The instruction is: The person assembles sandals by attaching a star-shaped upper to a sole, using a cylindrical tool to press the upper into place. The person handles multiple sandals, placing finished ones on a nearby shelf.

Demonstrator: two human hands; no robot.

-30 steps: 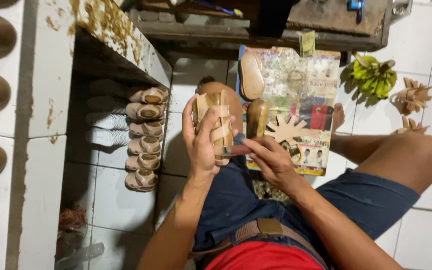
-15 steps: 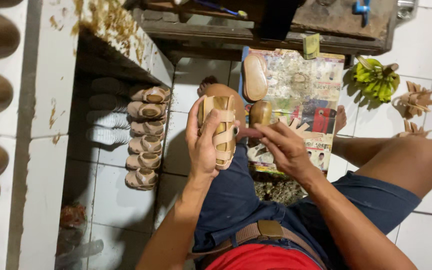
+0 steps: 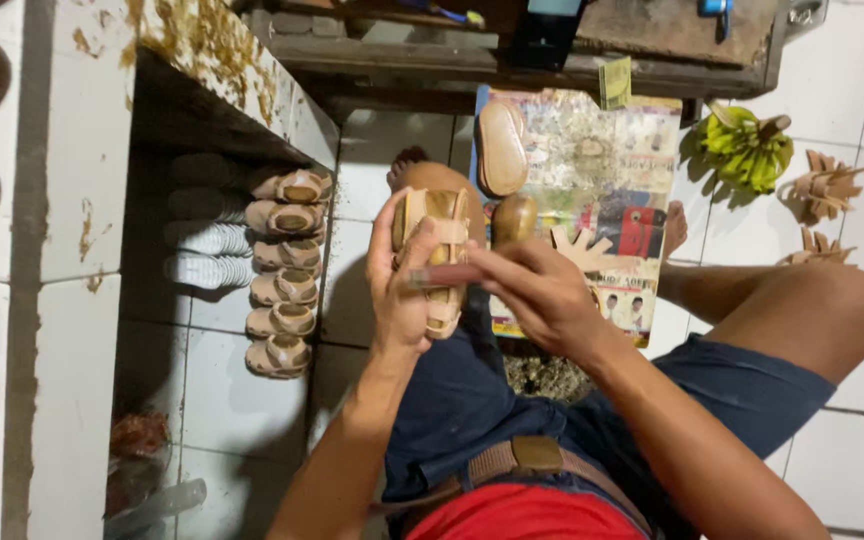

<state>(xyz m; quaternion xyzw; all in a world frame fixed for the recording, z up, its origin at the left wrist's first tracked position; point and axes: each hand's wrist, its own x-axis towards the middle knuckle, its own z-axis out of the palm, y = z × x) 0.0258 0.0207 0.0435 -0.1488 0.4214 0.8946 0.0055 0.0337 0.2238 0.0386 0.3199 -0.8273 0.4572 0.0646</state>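
While I watch remotely, status reads:
Left hand [image 3: 404, 285]: clamped around small tan strapped sandal [image 3: 436, 255], raised above my lap.
Right hand [image 3: 542, 300]: pinched on thin reddish stick tool [image 3: 445, 275], tip now moved onto sandal strap.
Change: contact made; work underway.

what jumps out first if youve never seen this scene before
At the centre, the left hand grips a small tan sandal upright over the lap, while the right hand holds a thin reddish tool against its straps. To the left, a column of matching sandals lies on the white tiled floor under a stained shelf. At upper right, a bunch of green bananas sits on the tiles.
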